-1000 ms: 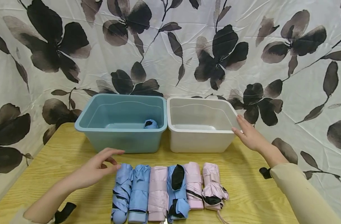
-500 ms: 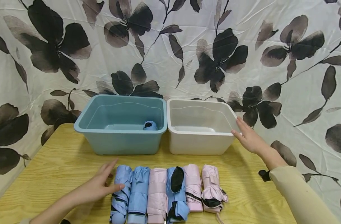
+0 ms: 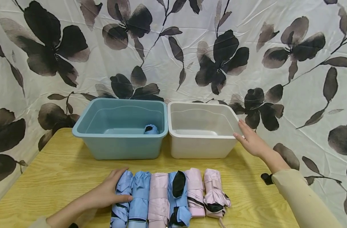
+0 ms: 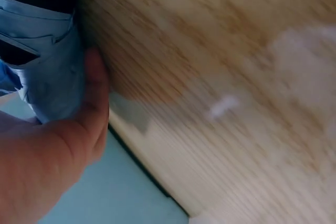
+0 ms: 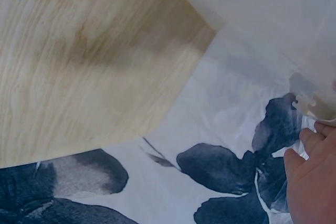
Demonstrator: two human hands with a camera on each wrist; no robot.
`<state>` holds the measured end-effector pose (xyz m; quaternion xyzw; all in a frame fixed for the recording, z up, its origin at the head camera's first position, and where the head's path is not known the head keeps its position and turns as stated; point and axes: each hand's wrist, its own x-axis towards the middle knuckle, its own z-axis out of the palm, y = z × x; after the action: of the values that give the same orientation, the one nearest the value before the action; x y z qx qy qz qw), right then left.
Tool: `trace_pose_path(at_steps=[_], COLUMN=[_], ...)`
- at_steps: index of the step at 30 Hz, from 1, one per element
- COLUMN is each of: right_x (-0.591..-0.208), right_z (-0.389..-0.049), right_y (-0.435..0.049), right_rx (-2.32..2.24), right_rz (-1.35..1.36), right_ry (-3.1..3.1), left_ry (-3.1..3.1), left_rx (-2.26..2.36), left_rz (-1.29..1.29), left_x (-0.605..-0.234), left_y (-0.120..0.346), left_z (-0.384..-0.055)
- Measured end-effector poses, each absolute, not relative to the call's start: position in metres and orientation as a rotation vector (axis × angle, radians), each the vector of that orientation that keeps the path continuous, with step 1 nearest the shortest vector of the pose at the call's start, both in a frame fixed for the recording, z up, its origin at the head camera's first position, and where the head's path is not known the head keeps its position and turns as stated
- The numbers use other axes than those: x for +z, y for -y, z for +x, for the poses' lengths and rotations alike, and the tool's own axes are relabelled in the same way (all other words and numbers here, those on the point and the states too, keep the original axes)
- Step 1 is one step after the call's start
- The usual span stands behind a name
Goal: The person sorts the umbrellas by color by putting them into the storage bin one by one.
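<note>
My left hand (image 3: pixel 108 190) is around the leftmost folded blue umbrella (image 3: pixel 125 185), its thumb across the top and its fingers along the far left side. Up close in the left wrist view, fingers lie against the wrapped blue umbrella (image 4: pixel 55 80) with its dark patches. To its right lie a second blue umbrella (image 3: pixel 140 193), a pink one (image 3: pixel 158 196), a blue one with black patches (image 3: pixel 183 198) and further pink ones. Out to the right, my right hand (image 3: pixel 253 142) rests with extended fingers on the right rim of the white bin (image 3: pixel 202 147).
A teal bin (image 3: pixel 119 148) stands left of the white one, with a blue rolled umbrella (image 3: pixel 151 129) inside. Both bins sit at the back of the wooden table (image 3: pixel 62 171). A floral cloth (image 3: pixel 185 57) hangs behind.
My left hand has come down from above the row's left end and closed around the leftmost blue umbrella. My right hand stays at the white bin's rim.
</note>
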<state>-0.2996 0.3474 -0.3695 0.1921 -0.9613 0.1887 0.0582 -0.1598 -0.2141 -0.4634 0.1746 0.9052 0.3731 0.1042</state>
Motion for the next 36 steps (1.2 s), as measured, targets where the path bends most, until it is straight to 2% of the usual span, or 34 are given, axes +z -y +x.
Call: trace_pose_path(at_steps=[18,26,36], right_x=[-0.372,-0.368,-0.368], right_z=[-0.302,-0.300,-0.300], right_y=[-0.348,-0.347,-0.347], right_rx=[0.577,0.586,0.579], right_rz=[0.565,0.563,0.560], right_ry=[2.939,2.925,2.937], left_ry=[-2.627,-2.483,-2.660], left_rx=[1.292,1.507,1.433], left_rz=[0.348,0.173,0.235], left_x=[-0.464,-0.459,-0.454], left_y=[0.218,0.217,0.216], left_z=[-0.156,-0.146,-0.137])
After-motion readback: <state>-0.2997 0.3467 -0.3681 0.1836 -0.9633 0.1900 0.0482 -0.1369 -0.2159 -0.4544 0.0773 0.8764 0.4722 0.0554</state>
